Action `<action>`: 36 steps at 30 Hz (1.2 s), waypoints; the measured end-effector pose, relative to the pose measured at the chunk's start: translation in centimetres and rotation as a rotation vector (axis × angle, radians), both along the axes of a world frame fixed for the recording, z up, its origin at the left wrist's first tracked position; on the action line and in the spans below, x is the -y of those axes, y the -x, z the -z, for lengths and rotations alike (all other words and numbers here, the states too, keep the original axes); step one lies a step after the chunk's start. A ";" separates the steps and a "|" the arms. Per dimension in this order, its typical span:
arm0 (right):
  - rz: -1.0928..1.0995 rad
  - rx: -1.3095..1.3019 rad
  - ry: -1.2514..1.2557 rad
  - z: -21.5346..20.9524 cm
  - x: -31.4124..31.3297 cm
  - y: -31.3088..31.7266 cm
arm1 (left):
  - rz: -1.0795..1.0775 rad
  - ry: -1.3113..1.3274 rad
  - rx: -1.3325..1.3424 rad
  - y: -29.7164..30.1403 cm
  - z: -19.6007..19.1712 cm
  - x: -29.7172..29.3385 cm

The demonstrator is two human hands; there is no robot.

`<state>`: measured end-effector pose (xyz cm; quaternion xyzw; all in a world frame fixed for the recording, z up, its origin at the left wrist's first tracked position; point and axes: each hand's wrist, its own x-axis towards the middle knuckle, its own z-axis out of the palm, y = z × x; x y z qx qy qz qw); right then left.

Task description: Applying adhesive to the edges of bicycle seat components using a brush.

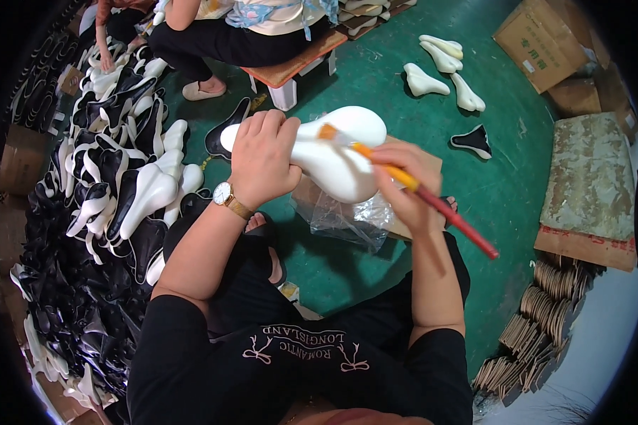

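Observation:
In front of me is a white bicycle saddle (337,172), its wide two-lobed end pointing right. My left hand (265,150) is wrapped over its narrow nose, with a watch (223,194) on that wrist. A paintbrush with a red and yellow handle (455,217) is gripped in my right hand (408,183). Its bristles are at the saddle's upper surface, between the two lobes; motion blurs them slightly. Below the saddle lie clear plastic film (347,228) and a cardboard box (424,164). A black saddle base (228,122) lies on the floor beyond my left hand.
White and black saddle parts (152,193) pile up on my left. Several white saddles (425,80) and a black-and-white one (473,142) lie on the green floor. Another person sits on a stool (298,62) ahead. Cardboard boxes (539,46) and stacked brown pieces (532,326) line the right.

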<state>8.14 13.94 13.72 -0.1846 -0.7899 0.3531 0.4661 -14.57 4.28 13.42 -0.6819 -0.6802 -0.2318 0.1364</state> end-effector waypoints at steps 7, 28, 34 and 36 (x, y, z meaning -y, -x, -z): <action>0.092 -0.113 0.211 0.2 -0.3 -2.2 | -0.022 0.039 -0.005 0.2 0.2 -0.1; 0.187 -0.238 0.402 0.2 -2.2 -7.1 | -0.083 -0.022 0.114 1.0 0.0 0.4; 0.457 -0.495 0.278 -2.3 -3.3 -12.2 | -0.050 0.192 0.568 2.4 1.2 -3.7; 0.551 -0.660 0.264 -2.4 -3.4 -14.5 | 0.215 0.259 0.924 -2.2 -2.4 -6.9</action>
